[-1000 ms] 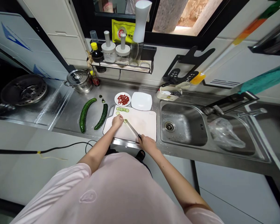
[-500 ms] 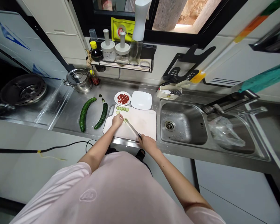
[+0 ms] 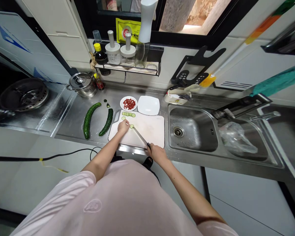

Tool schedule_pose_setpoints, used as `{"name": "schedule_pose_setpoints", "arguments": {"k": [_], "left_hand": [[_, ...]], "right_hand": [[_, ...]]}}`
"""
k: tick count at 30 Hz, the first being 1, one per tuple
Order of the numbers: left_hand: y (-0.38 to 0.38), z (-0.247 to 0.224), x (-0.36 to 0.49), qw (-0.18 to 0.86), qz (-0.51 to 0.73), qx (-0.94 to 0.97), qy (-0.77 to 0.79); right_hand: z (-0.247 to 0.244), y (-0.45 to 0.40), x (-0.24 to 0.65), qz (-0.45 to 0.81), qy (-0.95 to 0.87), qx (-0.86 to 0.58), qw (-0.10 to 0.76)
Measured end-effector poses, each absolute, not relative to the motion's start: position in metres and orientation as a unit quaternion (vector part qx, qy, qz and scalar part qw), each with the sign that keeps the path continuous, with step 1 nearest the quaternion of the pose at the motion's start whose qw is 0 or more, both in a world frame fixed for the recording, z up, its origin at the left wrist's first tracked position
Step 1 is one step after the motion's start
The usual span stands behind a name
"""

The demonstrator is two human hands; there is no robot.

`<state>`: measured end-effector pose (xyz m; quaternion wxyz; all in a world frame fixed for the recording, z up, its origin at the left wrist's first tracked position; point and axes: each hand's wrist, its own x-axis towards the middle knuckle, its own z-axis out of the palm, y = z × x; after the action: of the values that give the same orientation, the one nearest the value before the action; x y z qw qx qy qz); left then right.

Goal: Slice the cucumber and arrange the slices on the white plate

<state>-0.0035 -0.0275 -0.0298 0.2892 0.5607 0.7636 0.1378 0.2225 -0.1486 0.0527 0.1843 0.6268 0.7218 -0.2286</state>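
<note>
A white cutting board (image 3: 152,127) lies on the steel counter. My right hand (image 3: 157,153) is wrapped round the dark handle of a knife (image 3: 140,135), whose blade slants up and left over the board. At the blade's tip is a pale green cucumber slice (image 3: 132,126). Just left of that slice is my left hand (image 3: 123,127), its fingers bent and drawn together; whatever they may hold is hidden. Several cucumber slices (image 3: 129,114) form an overlapping row at the board's top left, with a single slice (image 3: 123,118) below them.
Left of the board lie a whole cucumber (image 3: 88,120) and a cut one (image 3: 106,122). Behind it stand a plate of chopped red pieces (image 3: 123,106) and a white dish (image 3: 148,105). A double sink (image 3: 193,148) is to the right; a lidded pot (image 3: 87,91) stands back left.
The knife and my right hand have shifted very slightly, with the blade's tip still by the slice. My left hand stays almost in place.
</note>
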Motion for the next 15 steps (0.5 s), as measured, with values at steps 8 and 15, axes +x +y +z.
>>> {"name": "schedule_pose_setpoints", "arguments": {"k": [8, 15], "left_hand": [[-0.031, -0.031, -0.003, 0.279, 0.145, 0.572, 0.758], [-0.044, -0.029, -0.001, 0.265, 0.153, 0.605, 0.735]], "right_hand": [[0.047, -0.153, 0.226, -0.214, 0.730, 0.625, 0.175], [0.051, -0.156, 0.227, -0.212, 0.729, 0.624, 0.186]]}}
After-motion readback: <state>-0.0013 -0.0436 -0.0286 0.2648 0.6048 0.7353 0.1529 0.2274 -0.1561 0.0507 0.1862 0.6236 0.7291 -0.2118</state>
